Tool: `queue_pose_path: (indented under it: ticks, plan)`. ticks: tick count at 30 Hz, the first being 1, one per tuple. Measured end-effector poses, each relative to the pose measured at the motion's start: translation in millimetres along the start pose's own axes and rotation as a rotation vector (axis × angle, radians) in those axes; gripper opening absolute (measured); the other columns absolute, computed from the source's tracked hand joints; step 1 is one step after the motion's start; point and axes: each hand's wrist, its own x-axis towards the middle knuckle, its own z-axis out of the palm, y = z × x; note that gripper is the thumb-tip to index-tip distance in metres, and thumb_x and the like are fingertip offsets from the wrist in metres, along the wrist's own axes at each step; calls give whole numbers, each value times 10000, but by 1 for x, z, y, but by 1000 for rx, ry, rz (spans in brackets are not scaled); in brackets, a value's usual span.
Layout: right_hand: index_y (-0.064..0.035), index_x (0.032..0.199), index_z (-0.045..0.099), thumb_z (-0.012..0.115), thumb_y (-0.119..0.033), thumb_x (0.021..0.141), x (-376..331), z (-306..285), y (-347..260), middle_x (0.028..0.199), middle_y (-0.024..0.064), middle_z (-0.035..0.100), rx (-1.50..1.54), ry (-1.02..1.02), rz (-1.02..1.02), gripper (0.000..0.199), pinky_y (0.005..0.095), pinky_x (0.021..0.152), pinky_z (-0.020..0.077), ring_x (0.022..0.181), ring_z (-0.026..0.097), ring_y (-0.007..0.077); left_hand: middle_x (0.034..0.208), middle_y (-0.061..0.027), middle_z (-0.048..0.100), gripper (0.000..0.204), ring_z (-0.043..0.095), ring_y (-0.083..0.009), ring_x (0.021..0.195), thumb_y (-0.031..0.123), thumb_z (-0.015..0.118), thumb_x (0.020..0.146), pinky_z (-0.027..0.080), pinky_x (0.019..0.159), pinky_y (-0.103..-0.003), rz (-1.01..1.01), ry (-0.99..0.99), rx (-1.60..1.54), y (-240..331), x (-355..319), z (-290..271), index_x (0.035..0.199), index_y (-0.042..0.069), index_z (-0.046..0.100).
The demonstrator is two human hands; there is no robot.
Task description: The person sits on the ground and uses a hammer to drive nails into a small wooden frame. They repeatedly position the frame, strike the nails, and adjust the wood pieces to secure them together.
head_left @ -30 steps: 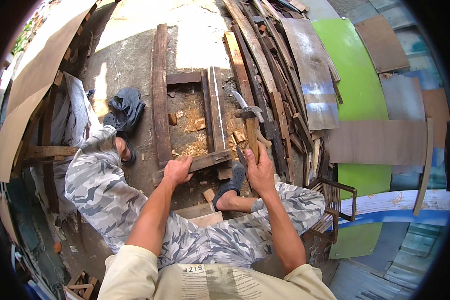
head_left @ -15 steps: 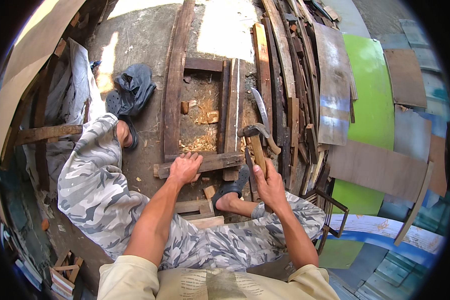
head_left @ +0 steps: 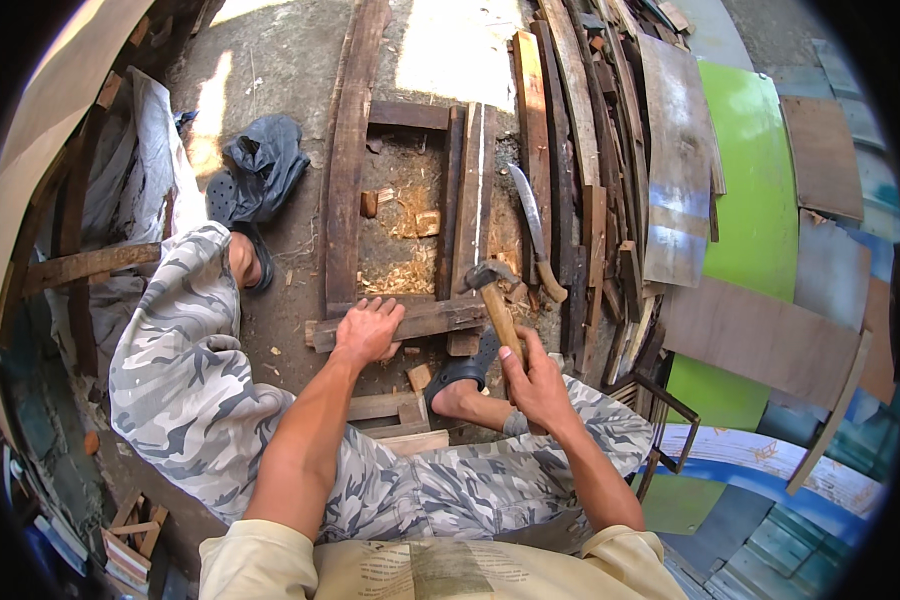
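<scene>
My left hand (head_left: pixel 370 330) is wrapped over a short dark wooden beam (head_left: pixel 435 322) that lies crosswise over the near ends of longer timbers. In my right hand (head_left: pixel 540 388) is a hammer, gripped by its wooden handle (head_left: pixel 501 318). Its dark metal head (head_left: pixel 488 274) hangs just above the right end of the short beam; contact cannot be told. Beneath that beam, two lengthwise timbers, a long one (head_left: pixel 346 200) on the left and one with a white line (head_left: pixel 472 200) on the right, form a frame with a far crosspiece (head_left: pixel 408 115).
A long curved blade (head_left: pixel 528 205) with a wooden handle lies right of the frame. Wood chips (head_left: pixel 398 275) cover the ground inside it. Stacked planks (head_left: pixel 570 120) and a green panel (head_left: pixel 745 180) stand to the right. A black plastic bag (head_left: pixel 268 165) lies near my left foot.
The hammer has swung left and slightly down, its head now over the short beam's right end. My left hand stays on the beam. The view has shifted a little.
</scene>
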Motion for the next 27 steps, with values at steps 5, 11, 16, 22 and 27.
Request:
queue_pose_path:
  ticks: [5,11,16,22,27]
  plan:
    - [-28,1376,427,523,-235,1004,2,4,17,809,272,642,-99,-29,-21,437,498,669,487,750,644,442,1384,-114,556,612,522,-290,1306,361,782,757,417,1092,-435,-3,-6,-19,1,-1,-2,1233,75,524]
    - [-47,1420,414,557,-221,950,-11,10,54,1185,311,613,-356,-561,172,521,498,936,463,1117,584,465,1369,-110,568,594,523,-290,1305,365,778,758,426,1082,-429,-19,-51,-55,4,-1,-4,1213,76,529]
    - [-69,1520,302,520,-216,995,-4,-24,-28,1072,238,646,-4,-174,-16,587,385,862,491,963,635,303,1305,-102,595,580,550,-280,1269,371,782,753,440,1062,-430,0,51,-13,-3,-2,4,1188,76,535]
    - [-111,1550,267,489,-256,1034,1,-4,0,793,97,600,-31,-119,45,581,304,623,466,640,535,150,1330,-99,587,585,548,-279,1275,376,785,749,448,1049,-418,3,31,-20,0,-1,-5,1189,78,540]
    - [-95,1509,344,506,-270,1004,1,-14,-7,974,291,664,-85,-278,126,558,457,820,493,926,674,412,1370,-104,570,613,545,-281,1279,383,781,749,448,1052,-409,2,16,-23,-2,1,-1,1220,77,537]
